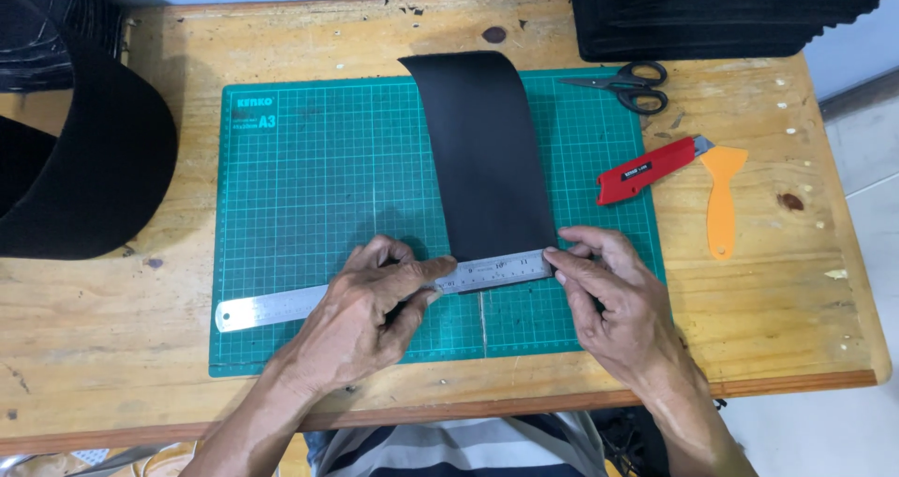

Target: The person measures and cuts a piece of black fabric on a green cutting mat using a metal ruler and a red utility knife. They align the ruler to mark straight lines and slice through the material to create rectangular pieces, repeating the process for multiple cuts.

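Observation:
A black strip of sheet material (487, 154) lies on a green cutting mat (318, 177), its far end curling up. A steel ruler (272, 306) lies across the strip's near end. My left hand (370, 313) presses on the ruler's middle, fingers at the strip's near left corner. My right hand (609, 299) rests fingertips on the ruler's right end, at the strip's near right corner.
A red utility knife (641, 173) and an orange plastic scraper (721, 201) lie right of the mat. Black scissors (627, 86) sit behind them. A stack of black sheets (712, 14) fills the far right; a big black roll (84, 149) stands at left. The wooden table edge is near me.

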